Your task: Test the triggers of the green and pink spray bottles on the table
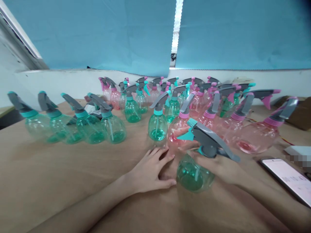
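My right hand point(216, 165) is wrapped round the neck of a green spray bottle point(194, 176) with a grey and teal trigger head. The bottle tilts a little, and its trigger points left; some fingers are hidden behind it. To its left my left hand point(153, 168) lies on the wooden table point(136, 210), fingers spread, thumb pointing at the bottle without holding it. Just beyond my hands stand another green spray bottle point(157, 126) and a pink spray bottle point(181, 124).
Several green spray bottles point(113, 127) line the left. Several pink ones point(259, 136) stand right, with mixed rows behind. A phone point(286, 178) with a lit screen lies at the right, near a white box point(300, 153). A brown carton point(301, 113) sits at the back right.
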Demonstrator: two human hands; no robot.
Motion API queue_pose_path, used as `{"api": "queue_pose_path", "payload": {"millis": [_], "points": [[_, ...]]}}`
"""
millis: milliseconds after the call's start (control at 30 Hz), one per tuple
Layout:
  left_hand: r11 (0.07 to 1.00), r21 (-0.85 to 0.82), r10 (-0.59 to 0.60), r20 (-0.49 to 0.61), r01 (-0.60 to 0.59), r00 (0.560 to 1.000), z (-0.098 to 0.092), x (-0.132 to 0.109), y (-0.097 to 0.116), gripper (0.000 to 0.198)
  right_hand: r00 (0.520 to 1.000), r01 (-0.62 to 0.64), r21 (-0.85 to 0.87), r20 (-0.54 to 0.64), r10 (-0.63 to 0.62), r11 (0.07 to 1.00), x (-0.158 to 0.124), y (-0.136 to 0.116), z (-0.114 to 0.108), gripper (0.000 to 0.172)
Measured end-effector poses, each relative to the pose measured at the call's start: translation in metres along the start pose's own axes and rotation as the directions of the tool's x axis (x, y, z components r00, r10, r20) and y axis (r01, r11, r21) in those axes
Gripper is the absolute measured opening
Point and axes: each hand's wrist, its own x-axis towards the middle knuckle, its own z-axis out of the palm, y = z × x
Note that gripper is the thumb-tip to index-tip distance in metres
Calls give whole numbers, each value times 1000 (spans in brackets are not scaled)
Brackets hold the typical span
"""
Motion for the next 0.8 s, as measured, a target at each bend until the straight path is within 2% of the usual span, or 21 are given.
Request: {"api": "queue_pose_path", "payload": {"millis": [133, 267, 467, 567, 800], "points": [[1000, 0, 16, -19, -16, 1000, 1, -1, 0, 81, 997, 12, 80, 77, -18, 997, 1, 2, 0, 17], [1000, -10, 14, -26, -14, 1000, 2, -1, 0, 80, 998, 44, 57, 35, -46, 997, 2, 3, 1, 15], [1000, -6, 13, -35, -14, 999, 4, 0, -1, 81, 998, 4, 21, 62, -6, 1000, -2, 7, 2, 25], [1000, -1, 16, -39, -16, 999, 4, 0, -1, 81, 998, -12, -24, 60, 14, 1000, -3, 11, 2, 22], [998, -69, 4, -37, -7, 999, 1, -3, 6, 84, 999, -32, -35, -18, 32, 999, -2, 10, 5, 21]]}}
